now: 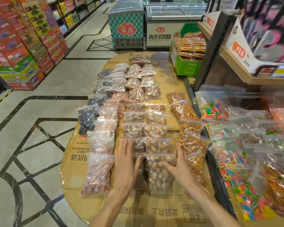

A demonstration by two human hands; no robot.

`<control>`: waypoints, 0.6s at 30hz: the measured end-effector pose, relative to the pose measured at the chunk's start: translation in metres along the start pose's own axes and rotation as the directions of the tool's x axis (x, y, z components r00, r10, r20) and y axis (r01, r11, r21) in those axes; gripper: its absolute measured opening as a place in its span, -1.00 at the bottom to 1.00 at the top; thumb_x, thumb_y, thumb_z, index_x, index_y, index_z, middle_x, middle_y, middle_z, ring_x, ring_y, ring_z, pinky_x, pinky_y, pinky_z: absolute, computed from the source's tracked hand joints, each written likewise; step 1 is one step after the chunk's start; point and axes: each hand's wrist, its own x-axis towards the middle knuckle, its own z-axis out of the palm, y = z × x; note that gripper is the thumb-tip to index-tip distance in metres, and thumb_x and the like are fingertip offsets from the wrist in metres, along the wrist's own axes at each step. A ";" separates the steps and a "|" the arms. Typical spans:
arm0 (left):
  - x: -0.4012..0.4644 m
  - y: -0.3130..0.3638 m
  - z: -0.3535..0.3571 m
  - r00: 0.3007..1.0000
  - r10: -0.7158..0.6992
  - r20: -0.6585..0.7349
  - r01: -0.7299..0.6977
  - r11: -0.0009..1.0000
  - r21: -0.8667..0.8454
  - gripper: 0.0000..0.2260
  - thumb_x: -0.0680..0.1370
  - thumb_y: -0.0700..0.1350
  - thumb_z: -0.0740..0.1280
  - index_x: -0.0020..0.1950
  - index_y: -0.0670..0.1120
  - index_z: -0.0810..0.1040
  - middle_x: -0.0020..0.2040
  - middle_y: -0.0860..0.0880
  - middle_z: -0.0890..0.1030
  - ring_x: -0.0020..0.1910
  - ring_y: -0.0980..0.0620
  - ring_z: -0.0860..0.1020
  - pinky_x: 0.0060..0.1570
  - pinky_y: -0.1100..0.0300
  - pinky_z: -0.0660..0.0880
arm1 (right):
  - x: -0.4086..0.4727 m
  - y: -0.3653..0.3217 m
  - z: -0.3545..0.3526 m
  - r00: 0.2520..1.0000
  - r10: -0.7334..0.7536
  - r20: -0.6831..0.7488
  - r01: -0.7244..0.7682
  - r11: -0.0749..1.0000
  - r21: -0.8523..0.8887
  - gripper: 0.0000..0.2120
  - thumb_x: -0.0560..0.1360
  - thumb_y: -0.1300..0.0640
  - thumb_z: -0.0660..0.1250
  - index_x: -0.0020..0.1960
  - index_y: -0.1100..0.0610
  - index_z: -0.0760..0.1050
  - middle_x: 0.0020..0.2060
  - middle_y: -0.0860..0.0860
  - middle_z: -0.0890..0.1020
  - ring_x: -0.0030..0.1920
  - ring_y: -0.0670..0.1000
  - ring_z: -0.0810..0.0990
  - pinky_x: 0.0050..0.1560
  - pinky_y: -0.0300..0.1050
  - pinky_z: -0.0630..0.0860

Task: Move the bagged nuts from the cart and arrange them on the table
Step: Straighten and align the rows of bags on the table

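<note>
Shop aisle; cardboard-covered table point(75, 163) bearing rows of clear zip bags running from far edge to near edge. Left row: dark fruit bags point(86, 119), then pale pink bags point(97, 172). Left hand point(126, 164), fingers straight, flat on a nut bag. Centre: bagged nuts point(159, 174) at near edge. Right hand point(180, 167), fingers spread, touching that bag's right side. Right: orange nut bags point(192, 133), candy bags point(233, 163)

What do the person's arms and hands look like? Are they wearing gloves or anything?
No gloves. Both the left hand and the right hand are bare, and so are both forearms as far as the picture shows; no sleeves reach into view. I see no watch, rings or bracelets. The fingers are long and slim.
</note>
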 end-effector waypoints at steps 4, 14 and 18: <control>0.027 0.025 0.010 0.994 0.071 0.078 -0.070 0.997 -0.008 -0.40 0.72 0.17 0.21 0.71 0.08 0.09 0.70 0.09 0.13 0.68 0.07 0.07 0.65 -0.10 0.13 | 0.015 -0.002 -0.026 0.999 0.023 0.042 -0.020 0.997 -0.070 0.04 0.52 -0.23 0.48 0.69 -0.30 -0.21 0.72 -0.14 -0.10 0.67 0.15 0.24 0.63 0.32 0.22; 0.102 0.097 0.049 0.959 0.219 0.178 -0.235 0.969 0.072 -0.43 0.71 0.15 0.22 0.68 0.04 0.17 0.65 -0.02 0.28 0.62 -0.02 0.22 0.63 -0.06 0.17 | 0.079 -0.008 -0.111 1.000 0.004 0.004 -0.003 0.981 -0.193 0.00 0.56 -0.20 0.46 0.73 -0.17 -0.17 0.73 0.00 0.01 0.72 0.09 0.01 0.64 0.30 0.18; 0.136 0.118 0.075 0.947 0.208 0.245 -0.247 0.958 0.145 -0.41 0.71 0.20 0.15 0.69 0.02 0.15 0.67 -0.04 0.24 0.65 -0.06 0.18 0.64 -0.12 0.14 | 0.114 -0.006 -0.141 1.000 0.011 -0.008 -0.013 0.971 -0.238 -0.01 0.55 -0.22 0.47 0.73 -0.14 -0.11 0.72 0.05 0.08 0.68 0.15 0.19 0.61 0.24 0.27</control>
